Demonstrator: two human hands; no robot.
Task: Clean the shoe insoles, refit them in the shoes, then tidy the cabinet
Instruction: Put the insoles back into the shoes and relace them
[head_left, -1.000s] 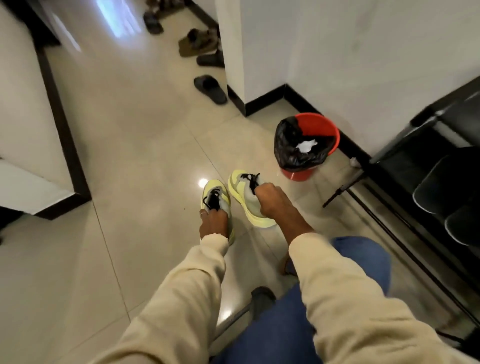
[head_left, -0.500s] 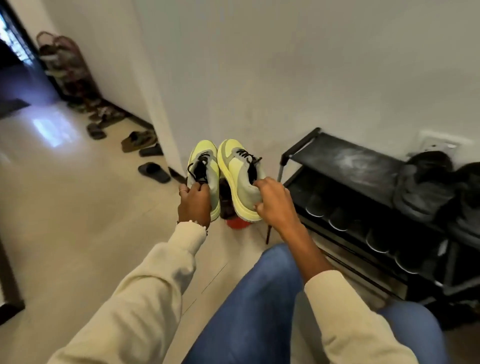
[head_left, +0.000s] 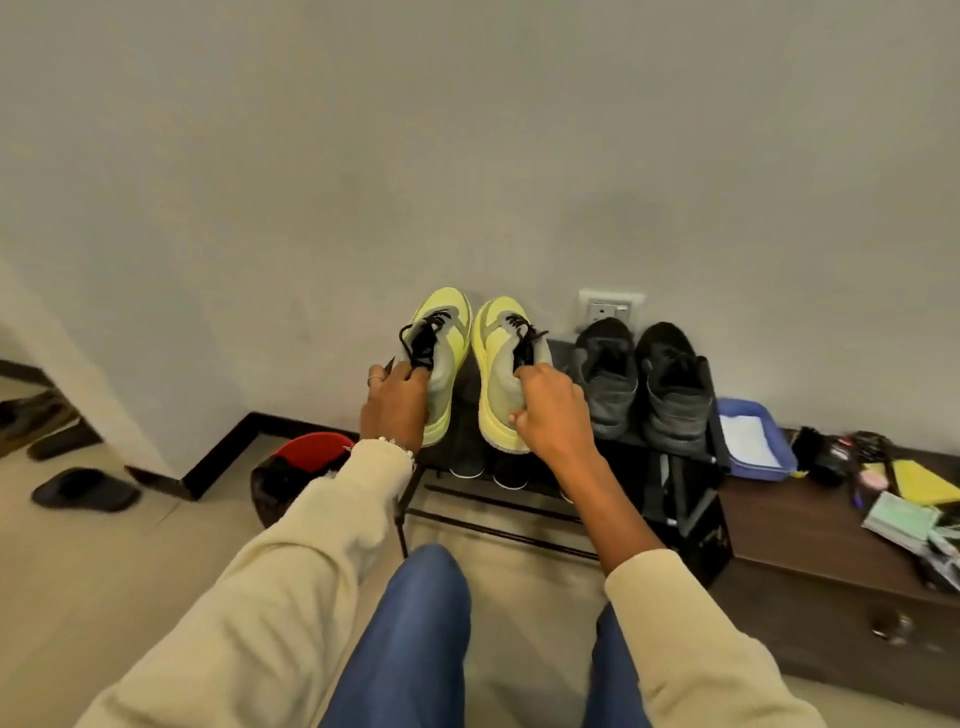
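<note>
Above the top shelf of the black shoe rack, against the pale wall: two yellow-green sneakers, one per hand, toes pointing to the wall. Left sneaker gripped at the heel collar by the left hand, fingers curled round the rim; right sneaker pinched at the collar by the right hand, thumb and fingers closed on it. Both grips narrow, each holding its shoe; neither free. Soles close over the shelf; contact with it not discernible. Step in hand, as judged: shoes being returned to the rack, so the refitting of insoles presumably done, though no insole visible inside either shoe. Next move calls for lowering both soles flat onto the bare left part of the shelf, level and side by side, just beside the dark pair without nudging it, then releasing both collars. Appearance of the sneakers: lime-yellow thick soles and side panels, grey-green mesh uppers, black laces lying loose and untied over the tongues; likely light and soft at the collar, easily deformed by a pinch. Elsewhere: wall socket behind the dark pair, blue tray with paper on the low wooden cabinet to the right, red bin with black liner to the left, dark slipper on the floor.
</note>
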